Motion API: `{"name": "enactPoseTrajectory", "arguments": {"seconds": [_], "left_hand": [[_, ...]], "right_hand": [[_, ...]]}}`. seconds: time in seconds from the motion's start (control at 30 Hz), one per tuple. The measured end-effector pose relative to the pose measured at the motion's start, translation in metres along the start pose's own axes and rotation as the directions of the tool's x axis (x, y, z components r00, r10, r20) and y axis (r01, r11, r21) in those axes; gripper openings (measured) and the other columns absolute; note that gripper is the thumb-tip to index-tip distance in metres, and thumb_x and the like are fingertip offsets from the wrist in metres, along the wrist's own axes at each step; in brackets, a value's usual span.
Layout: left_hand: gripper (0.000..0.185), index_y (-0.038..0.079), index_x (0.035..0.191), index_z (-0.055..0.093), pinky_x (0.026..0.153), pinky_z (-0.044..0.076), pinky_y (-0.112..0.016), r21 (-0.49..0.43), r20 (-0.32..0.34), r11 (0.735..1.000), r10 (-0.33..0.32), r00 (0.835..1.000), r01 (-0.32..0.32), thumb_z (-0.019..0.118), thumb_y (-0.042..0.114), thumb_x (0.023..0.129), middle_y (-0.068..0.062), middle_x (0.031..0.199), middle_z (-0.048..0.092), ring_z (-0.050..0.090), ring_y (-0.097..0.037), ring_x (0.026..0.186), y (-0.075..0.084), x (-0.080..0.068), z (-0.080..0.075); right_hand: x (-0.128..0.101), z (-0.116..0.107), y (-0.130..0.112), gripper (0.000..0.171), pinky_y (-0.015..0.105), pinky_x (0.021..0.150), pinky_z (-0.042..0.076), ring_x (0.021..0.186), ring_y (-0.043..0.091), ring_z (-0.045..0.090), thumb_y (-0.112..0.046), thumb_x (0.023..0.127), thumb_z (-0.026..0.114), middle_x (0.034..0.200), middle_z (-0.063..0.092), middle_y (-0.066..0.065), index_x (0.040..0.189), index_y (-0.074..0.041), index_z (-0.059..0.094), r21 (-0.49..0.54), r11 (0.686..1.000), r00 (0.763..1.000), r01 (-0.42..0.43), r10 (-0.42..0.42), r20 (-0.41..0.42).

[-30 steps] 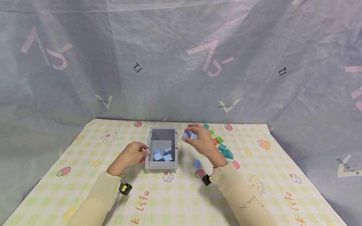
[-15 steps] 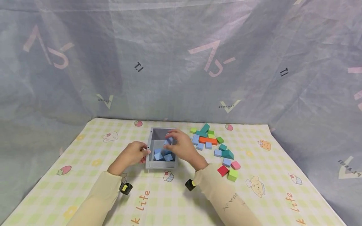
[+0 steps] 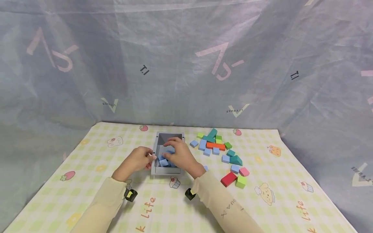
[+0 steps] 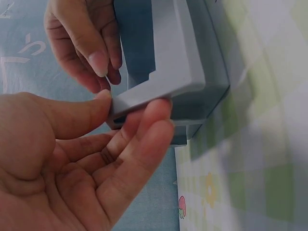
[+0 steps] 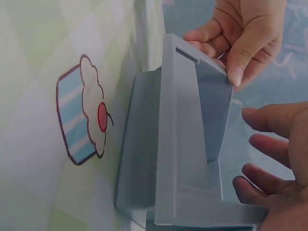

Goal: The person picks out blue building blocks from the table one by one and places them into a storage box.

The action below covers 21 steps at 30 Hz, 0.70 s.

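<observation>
a staged recording booth: printed plastic sheeting (image 3: 186,64) behind a table with a cartoon checked mat (image 3: 262,200)

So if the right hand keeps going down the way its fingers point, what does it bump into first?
Probably the blue blocks lying in the grey bin. The right hand is over the bin's opening, fingers reaching in; depth is hard to judge.

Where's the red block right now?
In the head view the red block lies on the checked mat, right of the right forearm, touching or nearly touching the light green block and just below the pink block.
</observation>
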<state>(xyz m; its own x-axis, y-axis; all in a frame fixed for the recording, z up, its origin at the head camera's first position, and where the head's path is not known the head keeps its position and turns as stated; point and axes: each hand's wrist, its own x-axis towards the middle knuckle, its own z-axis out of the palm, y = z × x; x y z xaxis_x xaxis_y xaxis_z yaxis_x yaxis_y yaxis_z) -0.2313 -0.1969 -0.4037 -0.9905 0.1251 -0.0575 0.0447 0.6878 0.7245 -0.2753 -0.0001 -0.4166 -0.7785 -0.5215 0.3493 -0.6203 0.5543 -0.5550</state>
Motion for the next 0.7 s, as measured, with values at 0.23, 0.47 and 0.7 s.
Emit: {"name": "enactPoseTrajectory", "arguments": {"seconds": [0.23, 0.47, 0.7], "left_hand": [[0.039, -0.016, 0.128, 0.055, 0.060, 0.059, -0.035, 0.000, 0.004, 1.000, 0.004, 1.000, -0.004, 0.061, 0.009, 0.099, -0.007, 0.069, 0.065, 0.066, -0.017, 0.059, 0.0012, 0.0006, -0.0003], [0.039, -0.016, 0.127, 0.055, 0.059, 0.059, -0.033, 0.010, 0.005, 1.000, 0.012, 1.000, -0.012, 0.062, 0.010, 0.099, -0.006, 0.069, 0.065, 0.066, -0.016, 0.058, 0.0011, 0.0000, 0.0000], [0.039, -0.016, 0.128, 0.055, 0.059, 0.058, -0.033, 0.020, 0.013, 1.000, 0.009, 1.000, -0.009, 0.061, 0.010, 0.099, -0.007, 0.069, 0.065, 0.066, -0.016, 0.059, 0.0015, 0.0000, 0.0000]], "right_hand": [[-0.0011, -0.0016, 0.0000, 0.030, 0.039, 0.096, 0.051, 0.117, 0.022, 0.059, -0.023, 0.089, 0.077, 0.129, 0.059, 0.005, 0.116, -0.013, 0.071, -0.018, 1.000, 1.000, 0.018, -0.017, 0.006], [-0.0017, -0.0021, 0.0000, 0.030, 0.039, 0.097, 0.051, 0.118, 0.022, 0.059, -0.022, 0.089, 0.077, 0.130, 0.059, 0.004, 0.117, -0.013, 0.070, -0.018, 1.000, 1.000, 0.013, -0.012, 0.025], [-0.0015, -0.0028, 0.0006, 0.030, 0.038, 0.098, 0.050, 0.120, 0.020, 0.058, -0.023, 0.090, 0.076, 0.131, 0.059, 0.003, 0.118, -0.015, 0.070, -0.017, 0.999, 0.999, 0.029, -0.028, 0.040]]}}
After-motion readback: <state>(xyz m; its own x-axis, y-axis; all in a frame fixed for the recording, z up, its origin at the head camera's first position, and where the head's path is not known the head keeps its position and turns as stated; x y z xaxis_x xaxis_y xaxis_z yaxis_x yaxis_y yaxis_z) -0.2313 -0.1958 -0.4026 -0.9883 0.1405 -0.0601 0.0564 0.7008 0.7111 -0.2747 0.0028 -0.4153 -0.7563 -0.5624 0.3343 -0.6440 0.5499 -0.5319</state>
